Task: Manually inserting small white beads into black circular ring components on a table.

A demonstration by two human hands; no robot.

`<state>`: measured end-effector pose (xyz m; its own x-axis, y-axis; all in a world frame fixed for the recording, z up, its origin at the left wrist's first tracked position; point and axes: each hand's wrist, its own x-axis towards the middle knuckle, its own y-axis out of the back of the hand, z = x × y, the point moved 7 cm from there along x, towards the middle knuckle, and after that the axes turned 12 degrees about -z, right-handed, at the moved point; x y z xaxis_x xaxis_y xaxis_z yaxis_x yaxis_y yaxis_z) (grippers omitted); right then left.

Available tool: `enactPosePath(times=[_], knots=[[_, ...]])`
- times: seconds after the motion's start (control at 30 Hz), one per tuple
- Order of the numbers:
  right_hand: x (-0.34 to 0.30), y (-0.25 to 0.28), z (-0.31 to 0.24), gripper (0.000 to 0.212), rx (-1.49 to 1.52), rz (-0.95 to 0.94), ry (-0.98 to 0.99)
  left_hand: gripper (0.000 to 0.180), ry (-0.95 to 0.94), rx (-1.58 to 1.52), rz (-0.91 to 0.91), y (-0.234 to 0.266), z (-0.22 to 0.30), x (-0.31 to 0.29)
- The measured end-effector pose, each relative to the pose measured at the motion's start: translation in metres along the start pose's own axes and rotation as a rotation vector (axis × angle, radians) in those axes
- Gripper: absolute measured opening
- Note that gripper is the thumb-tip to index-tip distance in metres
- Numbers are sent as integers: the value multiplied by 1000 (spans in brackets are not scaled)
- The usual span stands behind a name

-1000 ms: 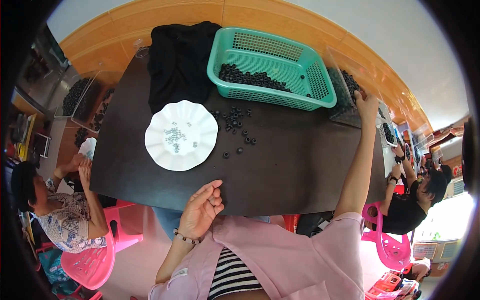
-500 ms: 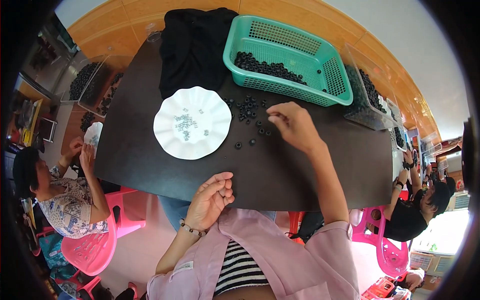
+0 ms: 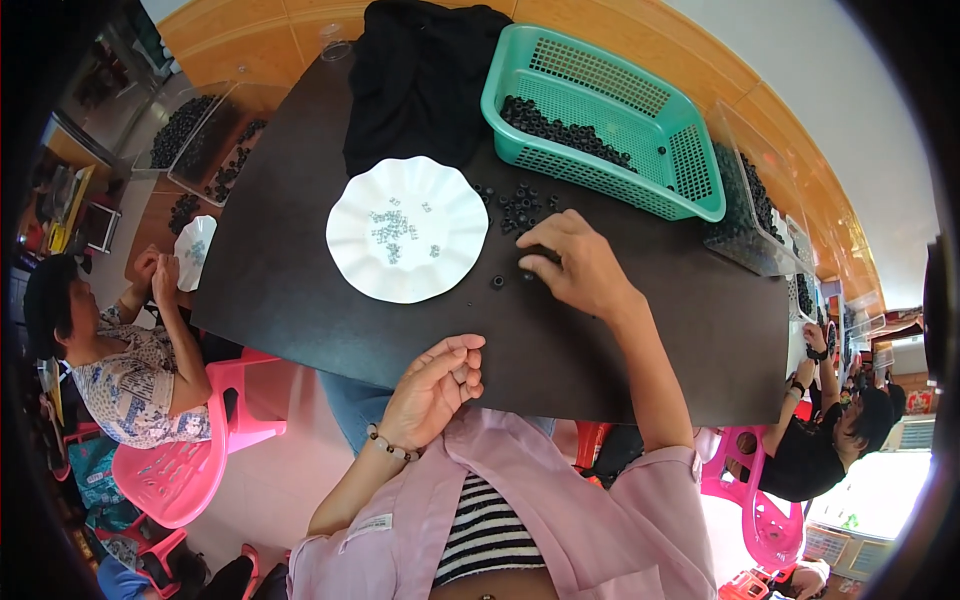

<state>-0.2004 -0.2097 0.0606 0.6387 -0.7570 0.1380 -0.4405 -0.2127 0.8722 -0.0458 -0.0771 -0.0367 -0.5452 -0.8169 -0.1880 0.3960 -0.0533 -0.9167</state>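
My left hand is palm up near the table's front edge, fingers curled and thumb pressed against them; what it holds, if anything, is too small to make out. Low over the table, my right hand reaches in with thumb and forefinger apart. Close to its fingertips lie small black ring-shaped parts in a loose group, with a single black ring nearer to me. Left of them stands a white scalloped plate, with small clear pieces scattered on its middle.
A green basket of black parts is at the back, beside a clear bin. Black cloth lies behind the plate. People work at left and right. Pink chairs stand below.
My right hand has come down and nearer to me, its thumb and forefinger now apart. My left hand keeps its curled pose. The whole view has shifted slightly.
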Motion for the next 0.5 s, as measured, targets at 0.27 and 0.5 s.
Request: enactPosePath(times=[0.27,0.5], knots=[[-3,-29,-22,24,-83,-57,60,21,3,25,4,-2,0,2],[-7,-26,-36,21,0,-21,88,21,-23,56,19,-6,1,0]])
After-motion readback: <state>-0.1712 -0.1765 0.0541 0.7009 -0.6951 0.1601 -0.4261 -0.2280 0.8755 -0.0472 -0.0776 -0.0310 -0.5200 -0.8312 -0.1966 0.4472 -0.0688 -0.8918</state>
